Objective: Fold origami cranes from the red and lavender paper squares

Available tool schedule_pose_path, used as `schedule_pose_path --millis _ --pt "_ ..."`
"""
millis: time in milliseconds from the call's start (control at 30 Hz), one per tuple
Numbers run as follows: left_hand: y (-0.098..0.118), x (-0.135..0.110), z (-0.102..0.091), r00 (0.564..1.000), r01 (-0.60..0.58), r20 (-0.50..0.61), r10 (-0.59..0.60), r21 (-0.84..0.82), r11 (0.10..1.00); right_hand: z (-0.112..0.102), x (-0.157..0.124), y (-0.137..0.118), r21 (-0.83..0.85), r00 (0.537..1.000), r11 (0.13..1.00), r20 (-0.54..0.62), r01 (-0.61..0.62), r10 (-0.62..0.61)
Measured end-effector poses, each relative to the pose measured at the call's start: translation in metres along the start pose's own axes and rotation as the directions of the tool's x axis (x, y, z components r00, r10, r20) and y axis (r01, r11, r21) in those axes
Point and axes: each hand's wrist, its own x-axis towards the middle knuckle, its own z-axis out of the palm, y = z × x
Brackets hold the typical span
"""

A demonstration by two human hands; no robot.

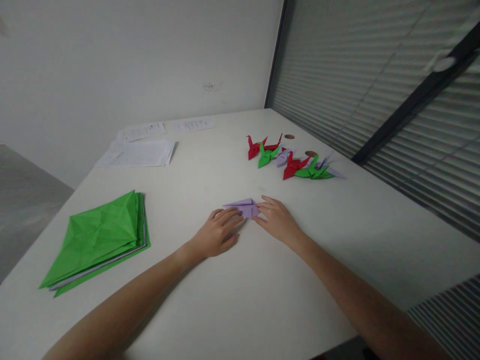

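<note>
A small piece of purple origami paper [245, 209], folded into a narrow pointed shape, lies on the table between my hands. My left hand [217, 232] rests on its left part, fingers spread over the paper and thumb apart on the table. At the right end, my right hand [277, 217] has thumb and fingertips closed on the paper's edge, with one finger lifted off. Fingertips cover parts of both ends of the fold.
Green and purple origami sheets [105, 225] are stacked at the left. Beyond my right hand stand several folded cranes in red [294, 166], green [313, 171] and purple. Printed papers [138, 152] lie at the back left. Blinds [375, 85] border the table's right side.
</note>
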Motion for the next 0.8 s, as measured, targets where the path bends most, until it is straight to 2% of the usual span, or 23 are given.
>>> schedule_pose_path --millis 200,433,633,800 --pt "0.0002 0.0007 0.0003 0.998 -0.016 0.054 0.018 -0.035 0.999 0.0052 -0.0029 0.0004 0.022 0.997 0.998 -0.052 -0.052 0.053" --pt "0.0016 0.0017 -0.0015 0.999 -0.048 -0.022 0.047 -0.050 0.998 0.0090 -0.0033 -0.0017 -0.005 0.994 0.996 -0.066 -0.091 0.091" --pt "0.0018 0.0013 -0.0010 0.996 0.017 -0.084 -0.018 -0.007 1.000 0.0087 -0.0031 -0.0015 0.118 0.996 0.990 -0.026 -0.083 0.087" --pt "0.0015 0.0011 0.0001 0.997 0.073 -0.023 -0.073 0.001 0.997 0.0089 -0.0011 -0.0043 0.228 0.997 0.973 -0.058 -0.042 0.057"
